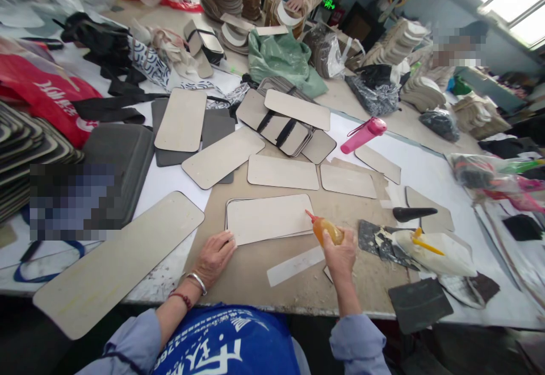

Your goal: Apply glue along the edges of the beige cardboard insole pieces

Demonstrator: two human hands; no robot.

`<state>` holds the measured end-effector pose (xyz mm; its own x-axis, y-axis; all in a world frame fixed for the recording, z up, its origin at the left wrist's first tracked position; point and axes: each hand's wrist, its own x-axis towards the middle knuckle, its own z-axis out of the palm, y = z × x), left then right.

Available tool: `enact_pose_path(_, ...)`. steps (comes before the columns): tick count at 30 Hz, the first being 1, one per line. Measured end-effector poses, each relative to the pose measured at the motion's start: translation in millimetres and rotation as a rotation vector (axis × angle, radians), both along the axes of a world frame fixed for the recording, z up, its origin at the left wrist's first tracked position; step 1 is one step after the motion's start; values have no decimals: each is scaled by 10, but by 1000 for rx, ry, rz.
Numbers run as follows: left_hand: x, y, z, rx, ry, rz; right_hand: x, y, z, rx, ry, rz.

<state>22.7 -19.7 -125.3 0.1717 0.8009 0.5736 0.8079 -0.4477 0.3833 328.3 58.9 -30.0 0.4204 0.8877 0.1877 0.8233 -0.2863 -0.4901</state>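
Observation:
My right hand (342, 253) is wrapped round a squeeze bottle (327, 231) of amber liquid, probably glue. Its red nozzle points up and left, at the right end of a pale rectangular panel (268, 218) with rounded corners. At least one more panel lies under this one, its edge showing. My left hand (216, 257) rests on the table with fingertips at the panel's lower left corner, holding nothing that I can see. Below the panel is a whitish translucent strip (295, 265). More pale panels (283, 172) lie just beyond.
A long panel (121, 261) overhangs the table edge at left. On the right are a black-handled tool (414, 213), a whitish container with a yellow piece (434, 250) and a dark square (420, 304). Farther back stand a pink bottle (363, 135) and strapped panels (276, 125). A co-worker stands across the table.

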Motion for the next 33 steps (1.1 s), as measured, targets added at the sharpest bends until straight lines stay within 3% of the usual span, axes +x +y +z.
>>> enact_pose_path(9, -1, -4, 19, -21, -33, 5, -378, -92, 4, -75, 119, 92)
enact_pose_path(22, 18, 7, 29, -7, -22, 33, -1360, -400, -9, -75, 243, 471)
enact_pose_path(26, 15, 8, 49, -4, -17, 35, -1217, -337, -16, -75, 229, 443)
enact_pose_path(33, 2, -13, 6, -47, -44, 29, -465, -217, 44, -49, 66, 137)
